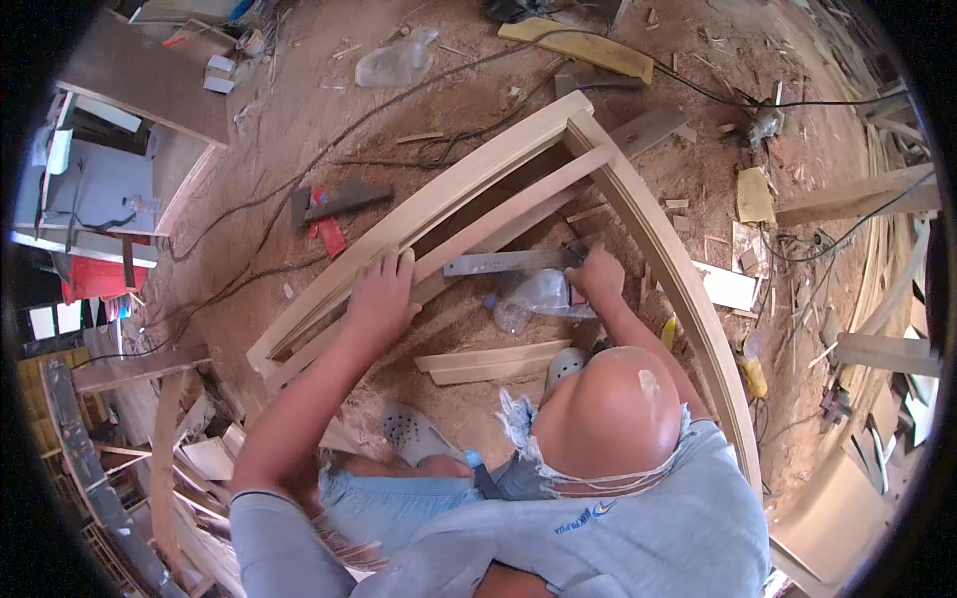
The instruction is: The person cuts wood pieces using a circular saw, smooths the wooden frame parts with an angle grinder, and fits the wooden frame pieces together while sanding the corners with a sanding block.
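Observation:
A large pale wooden frame (653,214) lies angled around me, its far corner pointing away. A narrow wooden strip (518,204) runs across inside it, close to the left rail. My left hand (384,294) grips the left rail and the strip beside it, with its fingers bent over the wood. Inside the frame, my right hand (600,275) is closed around the dark end of what looks like a try square (508,262). Its flat grey metal blade points left, and the tip lies near the strip. The palms of both hands are hidden.
Below the blade lie a clear plastic bottle (538,294) and a short moulded wood piece (498,361). Dark cables (374,105) cross the sawdust-covered floor beyond the frame. A red-and-black tool (329,221) lies left of the frame, and timber (847,204) juts in from the right.

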The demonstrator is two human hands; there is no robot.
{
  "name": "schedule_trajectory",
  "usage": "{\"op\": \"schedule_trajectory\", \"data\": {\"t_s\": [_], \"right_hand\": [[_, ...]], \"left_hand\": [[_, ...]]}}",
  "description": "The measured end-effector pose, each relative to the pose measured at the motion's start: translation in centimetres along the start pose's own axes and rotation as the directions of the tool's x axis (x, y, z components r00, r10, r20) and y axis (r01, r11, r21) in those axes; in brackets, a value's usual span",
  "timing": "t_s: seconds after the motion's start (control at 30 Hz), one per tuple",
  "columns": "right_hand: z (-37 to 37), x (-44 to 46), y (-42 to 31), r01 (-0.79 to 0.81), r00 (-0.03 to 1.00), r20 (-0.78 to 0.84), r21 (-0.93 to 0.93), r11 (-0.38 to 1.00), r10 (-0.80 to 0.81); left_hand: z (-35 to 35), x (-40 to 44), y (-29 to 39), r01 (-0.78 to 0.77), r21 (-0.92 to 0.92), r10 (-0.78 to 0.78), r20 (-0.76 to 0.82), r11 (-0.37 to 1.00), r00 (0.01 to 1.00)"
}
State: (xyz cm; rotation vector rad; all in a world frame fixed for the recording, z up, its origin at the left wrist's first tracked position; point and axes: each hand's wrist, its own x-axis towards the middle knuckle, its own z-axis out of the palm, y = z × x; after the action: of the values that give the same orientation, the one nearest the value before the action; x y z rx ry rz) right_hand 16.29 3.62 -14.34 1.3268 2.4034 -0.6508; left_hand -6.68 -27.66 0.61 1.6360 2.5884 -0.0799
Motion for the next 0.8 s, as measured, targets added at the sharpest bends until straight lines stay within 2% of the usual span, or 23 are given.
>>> {"op": "schedule_trajectory", "data": {"t_s": [0.07, 0.1, 0.2, 0.27, 0.37, 0.47, 0.57, 0.6, 0.67, 0.7, 0.8], "right_hand": [[-0.2, 0.0, 0.0, -0.036, 0.999, -0.002, 0.045, 0.998, 0.036], [0.0, 0.0, 0.2, -0.018, 0.999, -0.035, 0.072, 0.997, 0.020], [0.3, 0.2, 1.1, 0.027, 0.995, -0.102, 0.170, 0.985, -0.010], [-0.4, 0.0, 1.0, 0.038, 0.993, -0.115, 0.264, 0.964, -0.007], [-0.5, 0.4, 1.6, 0.197, 0.974, -0.174, 0.353, 0.915, -0.142], [-2.3, 1.2, 2.1, 0.341, 0.932, -0.043, 0.443, 0.829, -0.361], [-5.0, 0.7, 1.9, 0.067, 0.894, 0.264, 0.721, 0.690, -0.363], [-5.4, 0.6, 2.0, 0.114, 0.891, 0.224, 0.731, 0.672, -0.395], [-7.0, 0.2, 1.4, 0.208, 0.879, 0.139, 0.749, 0.630, -0.456], [-8.4, -0.4, 1.0, 0.165, 0.887, 0.166, 0.757, 0.632, -0.431], [-11.7, -0.7, -0.1, 0.161, 0.883, 0.196, 0.728, 0.667, -0.427]], "left_hand": [[2.9, 2.3, 0.3, 0.160, -0.001, -0.154, 0.253, 0.987, 0.955], [4.0, 2.7, 0.4, 0.239, 0.017, -0.228, 0.381, 0.971, 0.896], [2.6, 2.3, 1.6, 0.354, -0.064, -0.328, 0.251, 0.933, 0.911], [2.3, 2.7, 0.2, 0.404, -0.056, -0.385, 0.204, 0.913, 0.900], [1.7, 3.8, -2.3, 0.393, -0.089, -0.390, 0.049, 0.915, 0.920], [2.3, 4.9, -4.1, 0.340, -0.107, -0.348, -0.068, 0.934, 0.935], [2.1, 6.6, -4.2, 0.348, -0.122, -0.359, -0.086, 0.929, 0.929], [1.8, 6.8, -3.9, 0.364, -0.129, -0.375, -0.078, 0.923, 0.924], [2.2, 6.8, -3.9, 0.284, -0.084, -0.295, -0.216, 0.955, 0.931], [2.4, 6.8, -3.8, 0.242, -0.055, -0.248, -0.289, 0.969, 0.925], [0.8, 6.3, 1.2, 0.387, -0.201, -0.427, -0.225, 0.900, 0.876]]}}
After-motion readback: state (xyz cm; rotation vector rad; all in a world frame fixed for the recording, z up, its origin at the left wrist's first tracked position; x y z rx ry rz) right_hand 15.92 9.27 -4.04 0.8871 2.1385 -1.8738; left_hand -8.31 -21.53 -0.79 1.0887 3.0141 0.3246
